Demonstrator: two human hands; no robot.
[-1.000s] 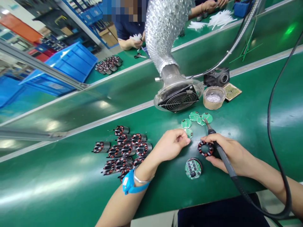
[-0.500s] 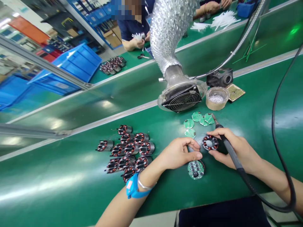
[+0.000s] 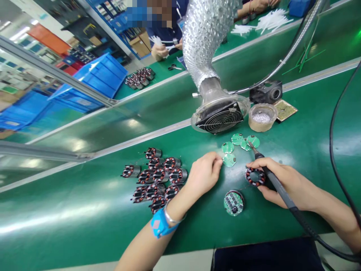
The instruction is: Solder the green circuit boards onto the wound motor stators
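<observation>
My left hand (image 3: 205, 172) is closed, its fingertips at the left edge of a round green circuit board (image 3: 229, 160). In my right hand (image 3: 287, 184) is a soldering iron (image 3: 275, 180), its tip pointing up and left over more round green boards (image 3: 237, 139). The thumb and fingers of the same hand also grip a ring-shaped motor stator (image 3: 255, 177) with copper-red windings. Below and between my hands rests a stator with a populated circuit board (image 3: 234, 203) on top, untouched.
Several wound stators (image 3: 160, 175) stand at left. A fume extractor (image 3: 221, 118) hangs over the bench near a tub of solder bits (image 3: 262, 118), a flat tray (image 3: 285, 110) and an iron holder (image 3: 266, 92). Beyond the divider, a person's hand (image 3: 160, 51) holds white strips. The iron's cable (image 3: 334, 143) loops at right.
My left hand has moved up and left, off the stator with the populated board, to the loose green board. My right hand still holds the iron and ring stator, tilted slightly differently.
</observation>
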